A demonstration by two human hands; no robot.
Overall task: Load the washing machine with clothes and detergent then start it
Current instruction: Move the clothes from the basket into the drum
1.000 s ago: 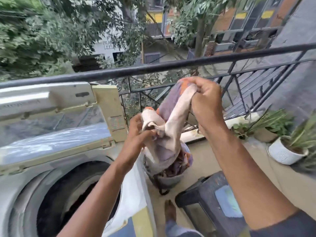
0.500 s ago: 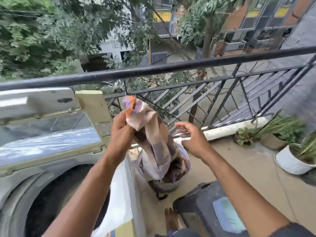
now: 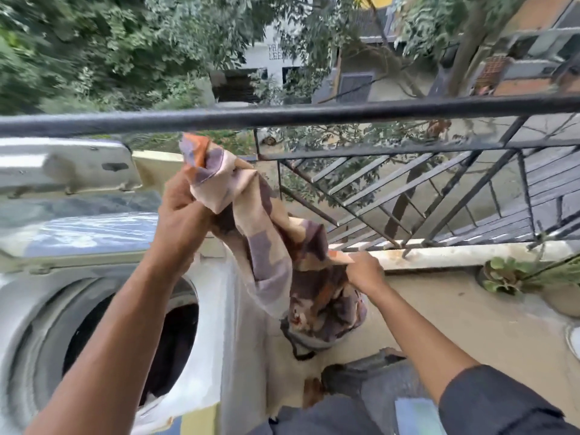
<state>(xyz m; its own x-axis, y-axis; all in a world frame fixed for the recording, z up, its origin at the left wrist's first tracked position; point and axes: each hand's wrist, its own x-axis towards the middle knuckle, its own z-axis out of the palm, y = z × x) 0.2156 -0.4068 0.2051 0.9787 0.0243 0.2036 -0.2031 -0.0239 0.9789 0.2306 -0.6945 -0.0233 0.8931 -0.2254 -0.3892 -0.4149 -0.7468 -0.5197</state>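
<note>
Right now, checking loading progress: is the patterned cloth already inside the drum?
No, the cloth is held up beside the washer's drum, gripped by the left hand and right hand.

Soft, even daylight with no hard shadows; motion blur smears the trees [image 3: 94, 51] (perhaps worst at left), wide-angle edges bend.

outdoor balcony in daylight: black metal railing [image 3: 345, 113] across mid frame, tan concrete floor [image 3: 455, 312] lower right, potted plants [image 3: 508, 274] right edge, trees [image 3: 94, 48] and buildings [image 3: 533, 42] above.
</note>
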